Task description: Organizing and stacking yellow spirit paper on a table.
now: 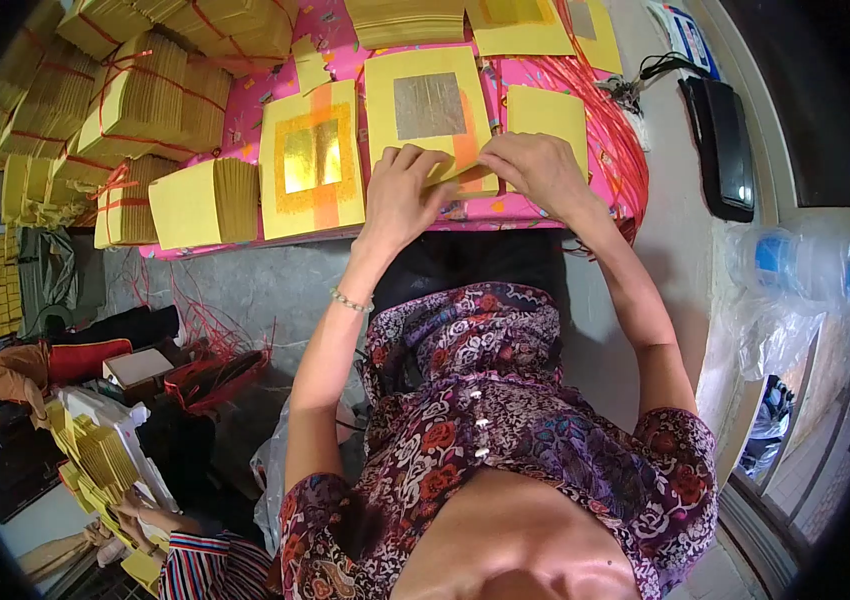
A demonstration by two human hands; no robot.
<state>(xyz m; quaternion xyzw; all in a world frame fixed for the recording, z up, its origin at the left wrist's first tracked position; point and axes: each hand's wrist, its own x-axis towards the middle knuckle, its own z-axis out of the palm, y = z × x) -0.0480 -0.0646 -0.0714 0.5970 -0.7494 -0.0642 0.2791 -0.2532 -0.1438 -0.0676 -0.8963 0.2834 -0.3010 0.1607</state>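
Both hands are at the near edge of a yellow paper sheet (381, 88) with a silver foil square and an orange stripe. My left hand (403, 195) has its fingers curled over the lower left part, thumb pointing inward. Opposite it, my right hand (542, 178) pinches the edge, its fingertips close to the left ones. That edge looks bent up between them; the fingers partly hide it. Left of it lies a yellow sheet with a gold foil square (313, 160). Under and beyond my right hand is a plain yellow sheet (547, 108).
A pink patterned cloth (242, 110) covers the table. Yellow paper bundles (135, 100) tied with red string are piled at the left, near a fanned stack (203, 203). Red strings (617, 130) hang at the right edge. Another person's striped sleeve (207, 565) shows lower left.
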